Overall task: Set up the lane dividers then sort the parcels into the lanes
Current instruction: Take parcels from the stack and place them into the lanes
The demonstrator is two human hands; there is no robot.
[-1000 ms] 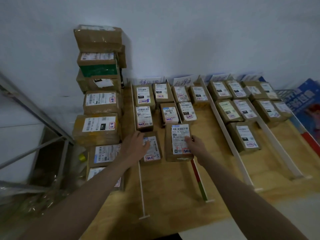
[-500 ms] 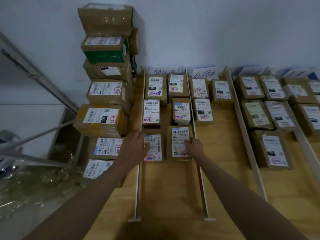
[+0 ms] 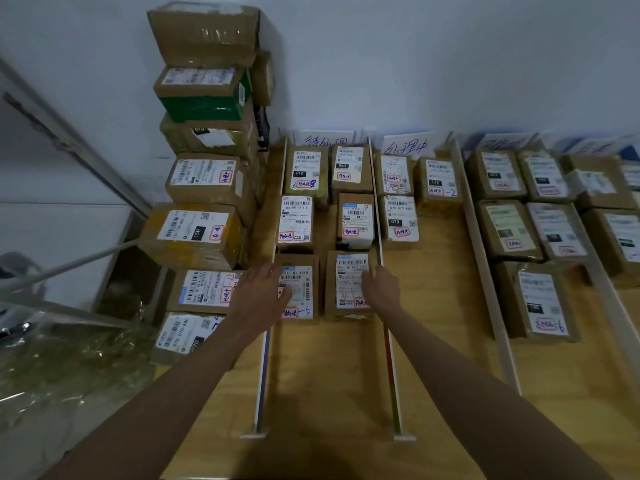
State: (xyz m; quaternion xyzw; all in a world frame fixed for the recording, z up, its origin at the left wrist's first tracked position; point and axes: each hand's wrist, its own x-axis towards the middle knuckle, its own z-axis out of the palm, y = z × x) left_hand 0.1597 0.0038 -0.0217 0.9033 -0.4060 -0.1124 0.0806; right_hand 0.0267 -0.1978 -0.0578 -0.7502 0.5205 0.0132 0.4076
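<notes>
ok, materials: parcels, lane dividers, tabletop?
Parcels: brown corrugated cardboard, matte, with glossy tape and white paper labels. Lane dividers: thin rigid strips, pale and smooth, probably plastic or painted wood, can't tell which. Tabletop: light wood-grain surface, possibly laminate.

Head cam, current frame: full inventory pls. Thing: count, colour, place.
Table: one, light wood, against the wall.
Dividers: at least four, white strips running front to back across the table.
Lane signs: several, white with blue handwriting, along the wall at the lane heads.
Left-lane parcels: six, brown with white labels, two columns of three between the two left dividers.
Middle-lane parcels: three, brown, at the far end.
Right-lane parcels: count unclear, brown, run off frame.
Stacked parcels: about seven showing, brown, one part green, piled left of the lanes.
Left hand: on the near-left parcel.
Right hand: at the near-right parcel's right edge.
</notes>
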